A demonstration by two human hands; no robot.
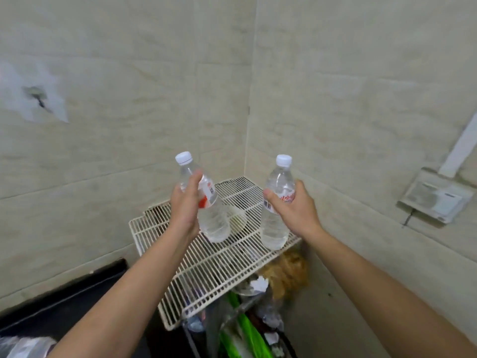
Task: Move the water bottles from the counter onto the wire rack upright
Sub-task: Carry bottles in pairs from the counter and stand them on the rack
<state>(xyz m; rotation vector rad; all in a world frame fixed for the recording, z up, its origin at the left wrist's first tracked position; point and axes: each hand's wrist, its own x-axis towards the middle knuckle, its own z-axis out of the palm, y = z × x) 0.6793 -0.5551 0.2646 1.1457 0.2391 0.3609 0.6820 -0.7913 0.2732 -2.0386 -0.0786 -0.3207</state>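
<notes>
Beige tiled walls (pixel 124 73) fill most of the view and meet in a corner at the far side, with a scuffed patch on the left wall and a small white box (pixel 436 200) stuck on the right wall. Tucked into that corner sits the cream wire rack (pixel 206 270), running from the near middle out toward the far corner. There's a pale round dish-looking thing (pixel 238 219) on its far half, kinda hard to make out. Under the rack's right edge is a heap of clutter (pixel 258 306), green plastic and an orange-brown bag among it. The dark tabletop (pixel 64 303) pokes in at the near left, with something in crinkly plastic on its near corner.

Both arms reach in from the near edge. The left hand (pixel 184 210) has its grip wrapped round the label part of the left bottle (pixel 210 215), fingers closed on it. That bottle is tilted, white cap leaning left, base hanging over the middle of the rack, can't tell if it touches the wires. The right hand (pixel 294 208) has its grip curled round the label of the right bottle (pixel 277 210), thumb on the near side. This one is pretty much upright, its base down at the rack's right edge, touching or just above, can't say. Both bottles are clear, with water in them.
</notes>
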